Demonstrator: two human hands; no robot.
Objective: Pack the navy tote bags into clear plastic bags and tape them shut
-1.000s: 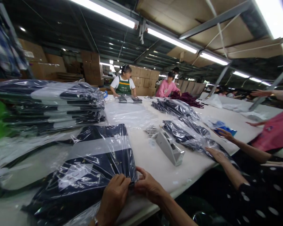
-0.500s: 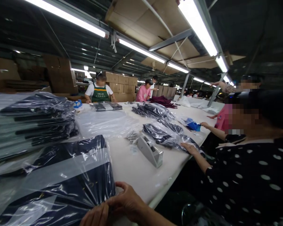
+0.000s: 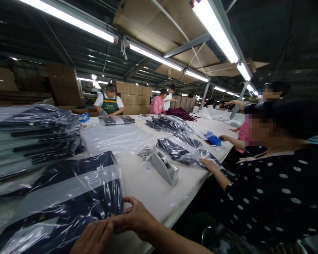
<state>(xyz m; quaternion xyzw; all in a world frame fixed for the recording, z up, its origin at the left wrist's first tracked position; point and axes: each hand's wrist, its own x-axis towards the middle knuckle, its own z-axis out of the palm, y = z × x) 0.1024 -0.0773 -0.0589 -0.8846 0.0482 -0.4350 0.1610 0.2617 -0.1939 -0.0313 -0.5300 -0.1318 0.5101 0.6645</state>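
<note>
A dark navy garment in a clear plastic bag (image 3: 69,201) lies on the white table (image 3: 148,190) right in front of me. My left hand (image 3: 94,238) rests on the bag's near edge with its fingers closed together. My right hand (image 3: 134,217) pinches the bag's near right corner, thumb and fingers closed on the plastic.
A stack of bagged dark garments (image 3: 34,137) stands at the left. A grey tape dispenser (image 3: 164,168) sits mid-table, with loose clear bags (image 3: 116,139) behind it. A person in a polka-dot top (image 3: 275,187) works close on my right, hand on more bagged garments (image 3: 185,151). Other workers stand at the far end.
The view swung right and up, so the person beside me now fills the right side. My hands stayed on the bag's near edge and dropped toward the bottom of the picture.
</note>
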